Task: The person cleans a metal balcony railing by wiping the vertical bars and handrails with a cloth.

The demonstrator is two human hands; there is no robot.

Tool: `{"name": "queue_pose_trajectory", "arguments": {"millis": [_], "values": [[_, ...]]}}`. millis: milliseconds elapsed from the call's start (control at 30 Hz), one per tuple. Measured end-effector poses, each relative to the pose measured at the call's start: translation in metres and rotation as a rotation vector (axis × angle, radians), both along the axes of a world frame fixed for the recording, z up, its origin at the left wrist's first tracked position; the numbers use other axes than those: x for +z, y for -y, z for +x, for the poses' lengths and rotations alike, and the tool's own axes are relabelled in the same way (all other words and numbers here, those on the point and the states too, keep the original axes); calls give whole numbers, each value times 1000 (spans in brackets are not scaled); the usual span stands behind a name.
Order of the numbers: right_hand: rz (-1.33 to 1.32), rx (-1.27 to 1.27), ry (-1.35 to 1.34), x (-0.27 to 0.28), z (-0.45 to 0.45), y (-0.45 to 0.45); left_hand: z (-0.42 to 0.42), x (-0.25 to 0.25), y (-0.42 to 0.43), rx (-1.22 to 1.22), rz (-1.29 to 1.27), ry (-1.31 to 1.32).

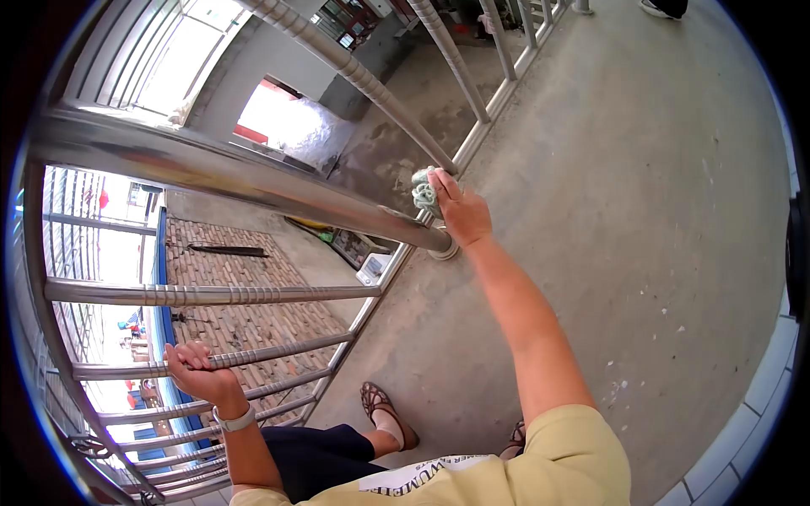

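Note:
My right hand [460, 207] holds a crumpled pale green cloth [426, 192] against the low rail of the metal railing, near the foot of a thin ringed bar [363, 80]. Just beside it stands the thick steel post [253, 181] with its round base on the floor. On the left, my left hand [198, 368] is wrapped round another ringed baluster [287, 348], with a pale band on the wrist. Part of the cloth is hidden by my fingers.
Grey concrete floor [624, 211] stretches to the right, edged by white tiles [768, 363]. Beyond the railing lie a brick wall [253, 278] and a lower courtyard. Another person's shoe [661, 9] shows at the top right. My sandalled foot [390, 417] is near the railing.

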State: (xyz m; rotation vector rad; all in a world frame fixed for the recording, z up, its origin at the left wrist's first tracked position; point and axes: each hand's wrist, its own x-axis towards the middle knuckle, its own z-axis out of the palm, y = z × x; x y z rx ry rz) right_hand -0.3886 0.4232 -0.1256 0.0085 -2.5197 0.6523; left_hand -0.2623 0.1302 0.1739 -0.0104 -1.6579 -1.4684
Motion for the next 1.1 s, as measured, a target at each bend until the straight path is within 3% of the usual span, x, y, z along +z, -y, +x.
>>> {"name": "queue_pose_trajectory", "arguments": {"millis": [167,233,267,333,367,400,467,500,567,700,767,800,867,900,967,1067,1100], "values": [[-97,-79,-61,-5,7,18,2,-1,2,-14,-17,20],[-476,-130,-186,-4,15,31,0,0,0,-1,-16,16],[-483,-128,-182,-12,18,36,0,1,-3,25,-5,14],[-737,-328,-11,-42,28,44,0,1,-5,58,4,25],[-891,-302,234,-58,38,45,1,1,-6,35,-17,18],[-891,-305,249,-60,45,46,0,1,-7,10,-38,11],[-1743,-3,361,-61,52,46,-1,0,-8,54,0,11],[-1747,-4,379,-57,56,43,0,1,-8,49,1,14],[-2634,22,291,-47,54,30,0,0,-7,44,5,12],[-2736,162,216,-34,39,23,-2,0,-12,103,33,-12],[-2125,108,250,1,28,22,-2,0,-9,93,28,-10],[-2128,104,256,-2,18,28,-2,-1,-8,83,27,-9],[-1498,96,1,-12,-6,37,-2,-1,-9,97,28,1],[-1498,95,5,-10,-14,38,-1,-1,-9,93,46,7],[-1330,-277,282,-5,-31,34,-3,-1,-15,101,71,5],[-1475,-416,319,-25,-71,23,-3,1,-17,116,6,30],[-1295,-625,152,-12,-72,24,-3,2,-17,131,13,42]]}}
